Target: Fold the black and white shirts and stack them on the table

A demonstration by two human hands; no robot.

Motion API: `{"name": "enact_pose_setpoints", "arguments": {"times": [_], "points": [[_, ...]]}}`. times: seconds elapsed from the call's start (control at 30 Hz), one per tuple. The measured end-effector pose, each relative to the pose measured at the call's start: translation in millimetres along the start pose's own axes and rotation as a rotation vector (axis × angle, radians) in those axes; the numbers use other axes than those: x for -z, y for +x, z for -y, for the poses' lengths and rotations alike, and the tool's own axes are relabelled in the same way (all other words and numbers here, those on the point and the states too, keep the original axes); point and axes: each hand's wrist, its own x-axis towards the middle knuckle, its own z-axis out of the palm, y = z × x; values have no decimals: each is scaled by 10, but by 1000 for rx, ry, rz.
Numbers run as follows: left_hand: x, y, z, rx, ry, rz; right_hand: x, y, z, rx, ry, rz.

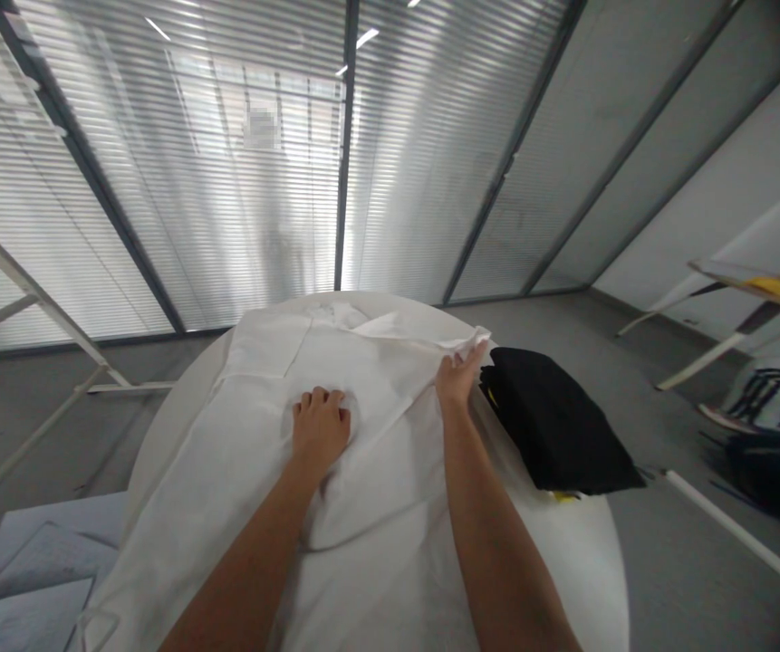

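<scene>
Cloth pinched in right hand, one o'clock on table; under left hand, half-curled, hold unclear; possible rucking from uneven pulling.

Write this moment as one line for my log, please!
left hand: on white cloth | right hand: pinching its edge | black bundle: on table

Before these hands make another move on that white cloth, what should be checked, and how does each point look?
1. Right hand has the white cloth: ok, it pinches an edge.
2. Left hand on the cloth: ok, it rests there, fingers curled.
3. Cloth smooth: not ok, creases show between the forearms.
4. Black bundle well away from the right hand: not ok, it lies close beside it.
5. Near end of cloth flat: cannot tell, it runs out of view.
</scene>
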Motion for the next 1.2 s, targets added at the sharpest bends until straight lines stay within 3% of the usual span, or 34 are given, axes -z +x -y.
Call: {"name": "enact_pose_setpoints", "arguments": {"times": [0.1, 0.27, 0.33, 0.4, 0.5, 0.63, 0.93, 1.03, 1.2], "points": [[16, -3, -9, 2, -3, 1, -13, -93, 103, 31, -148, -66], [30, -1, -20, 20, -2, 32, -91, -212, 286, 99, -177, -85], [29, -1, -19, 11, -1, 21, -121, -234, 314, 81, -188, 34], [25, -3, -16, 4, 1, 9, -155, -259, 329, 100, -225, 251], [21, -9, -10, 2, 1, -2, -216, -300, 359, 215, -356, 484], [17, -9, -9, -11, -18, -26, -323, -252, 422, 307, -477, 522], [27, 14, -15, 9, -33, -7, -726, 153, 476, 382, -531, 689], [21, 23, -16, 18, -41, 6, -779, 271, 360, 320, -540, 611], [9, 41, -13, 31, -51, 15, -736, 396, 139, 138, -574, 217]]}}
